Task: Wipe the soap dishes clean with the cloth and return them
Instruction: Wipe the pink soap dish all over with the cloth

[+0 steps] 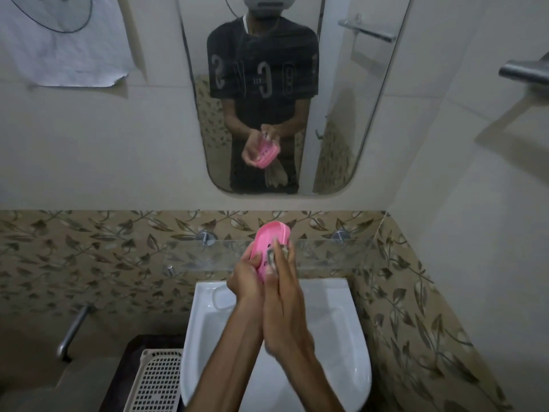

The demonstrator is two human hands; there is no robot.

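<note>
A pink soap dish (269,242) with slots in its base is held upright above the white sink (335,307). My left hand (245,281) grips its lower left edge. My right hand (280,289) presses a greyish cloth (271,257) against the dish's inner face; only a small patch of cloth shows between the fingers. In the mirror (335,114) the reflection shows the dish in both hands, with the cloth hanging below it.
A glass shelf (326,251) on metal mounts runs along the leaf-patterned tiles behind the dish. A white slotted basket (156,382) stands left of the sink. A metal pipe (74,328) sticks out low on the left wall. A towel bar (523,71) is at upper right.
</note>
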